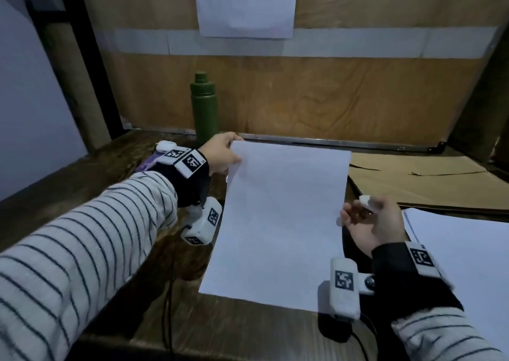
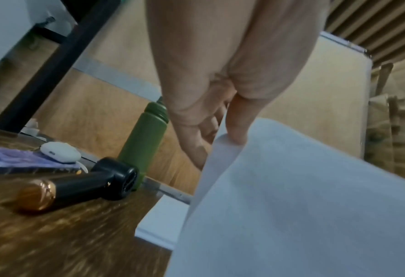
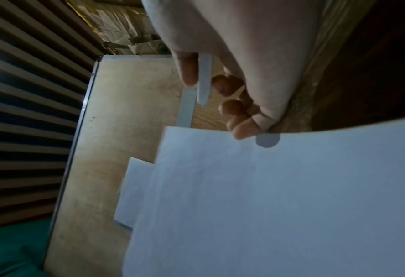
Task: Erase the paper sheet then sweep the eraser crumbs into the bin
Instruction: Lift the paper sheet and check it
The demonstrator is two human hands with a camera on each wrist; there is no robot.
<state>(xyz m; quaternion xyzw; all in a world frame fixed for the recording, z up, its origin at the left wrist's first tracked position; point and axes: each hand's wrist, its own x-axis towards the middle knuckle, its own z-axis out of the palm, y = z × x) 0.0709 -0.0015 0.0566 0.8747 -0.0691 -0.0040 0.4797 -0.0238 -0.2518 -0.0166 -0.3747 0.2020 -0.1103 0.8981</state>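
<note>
Dim, soft, blurred, warped edges

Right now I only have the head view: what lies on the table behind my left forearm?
Observer: A black handheld device with a copper-coloured end lies there on its side; the left wrist view shows it.
Operator: Anything under the lifted sheet?
Observer: Yes, a flat white slab sits on the table below the paper sheet.
Operator: How is the right hand holding that white thing?
Observer: In the right wrist view, the right hand pinches a white eraser between thumb and forefinger; its lower fingers touch the sheet's edge.
</note>
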